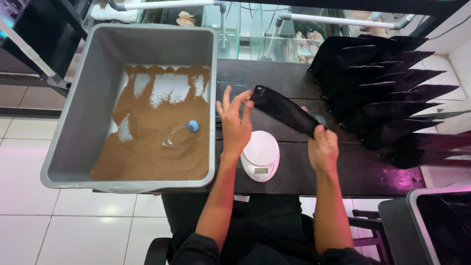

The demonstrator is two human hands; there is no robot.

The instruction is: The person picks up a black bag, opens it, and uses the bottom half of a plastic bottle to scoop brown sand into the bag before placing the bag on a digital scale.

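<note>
A flat black pouch [282,108] is held slanting in the air above the dark table [363,179]. My right hand [324,149] grips its lower end. My left hand [234,122] has its fingers spread and pinches the pouch's upper left corner. Just below and between the hands, a small white kitchen scale [261,156] sits on the table with nothing on its platform.
A large grey tub [93,105] of brown granules stands at the left, with a cut clear plastic bottle [179,135] with a blue cap lying in it. A fanned row of black pouches [392,93] lies at the right. Another grey bin [441,225] sits at the bottom right.
</note>
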